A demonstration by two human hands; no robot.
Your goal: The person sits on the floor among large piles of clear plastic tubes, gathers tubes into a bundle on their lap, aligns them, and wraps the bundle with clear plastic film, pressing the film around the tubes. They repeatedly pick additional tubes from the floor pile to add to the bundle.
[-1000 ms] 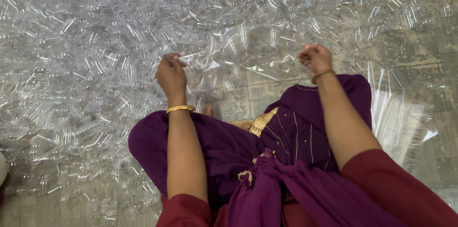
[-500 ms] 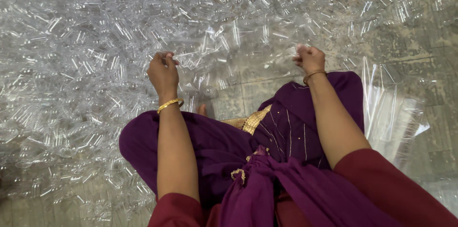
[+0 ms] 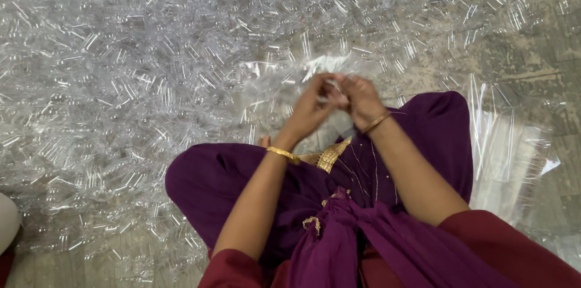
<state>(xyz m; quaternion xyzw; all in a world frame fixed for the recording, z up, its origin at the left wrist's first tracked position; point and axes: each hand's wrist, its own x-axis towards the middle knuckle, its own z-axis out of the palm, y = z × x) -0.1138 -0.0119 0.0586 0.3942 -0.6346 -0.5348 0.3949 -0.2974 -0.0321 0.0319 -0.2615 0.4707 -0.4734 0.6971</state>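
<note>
My left hand (image 3: 311,103) and my right hand (image 3: 358,95) meet in front of me, fingers pinched on the top of a clear plastic bag (image 3: 284,82) full of small clear plastic pieces. The bag rests on the floor just past my folded legs in purple cloth (image 3: 218,185). Each wrist wears a gold bangle. A wide heap of clear plastic pieces (image 3: 151,52) covers the floor beyond and to the left of the bag.
A flat clear plastic sheet (image 3: 508,161) lies on the floor to my right. Bare grey floor (image 3: 544,58) shows at the far right. A white rounded object (image 3: 7,221) sits at the left edge.
My hands were apart, each holding one side of the bag's mouth. They have come together at the middle, gathering the top of the bag.
</note>
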